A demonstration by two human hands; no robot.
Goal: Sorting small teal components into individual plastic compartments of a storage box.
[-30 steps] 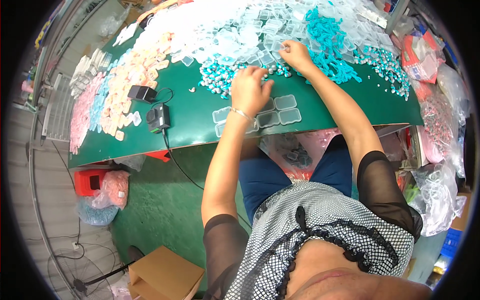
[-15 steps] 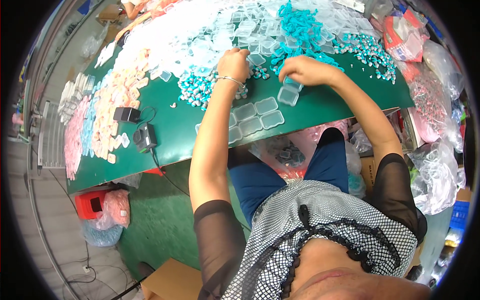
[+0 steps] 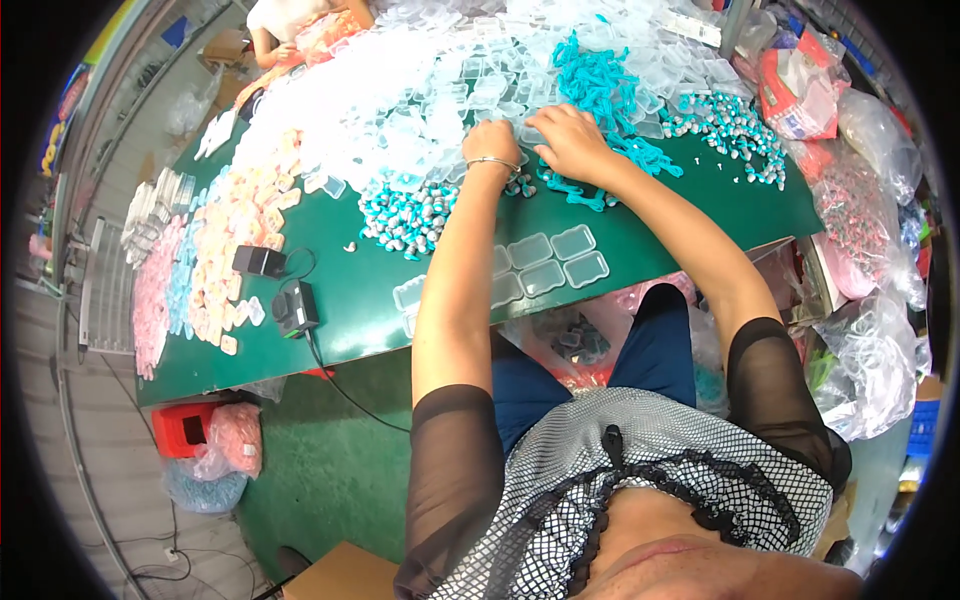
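My left hand [image 3: 492, 143], a thin bracelet at its wrist, is curled at the near edge of a pile of clear plastic boxes [image 3: 490, 95]. Its fingertips are hidden, so I cannot make out what they hold. Close by on the right, my right hand [image 3: 572, 142] reaches over the same boxes, thumb and fingers apart, with nothing visible between them. Teal-and-white small pieces [image 3: 405, 215] are heaped left of my left forearm. A bundle of teal cords [image 3: 598, 80] lies beyond my right hand. Clear shallow boxes [image 3: 541, 278] stand in rows by the table's near edge, partly behind my left forearm.
Black devices [image 3: 294, 308] with a cable sit on the green table [image 3: 350, 290]. Peach pieces [image 3: 255, 205] and pink pieces [image 3: 158, 300] cover its left end. More teal-and-white pieces [image 3: 735, 130] lie at right. Plastic bags [image 3: 870, 350] crowd the right side. Another person [image 3: 300, 25] sits at far left.
My right hand has moved away from the near rows to the box pile beside my left hand. The clear box it held no longer shows in it. The whole view has shifted slightly.
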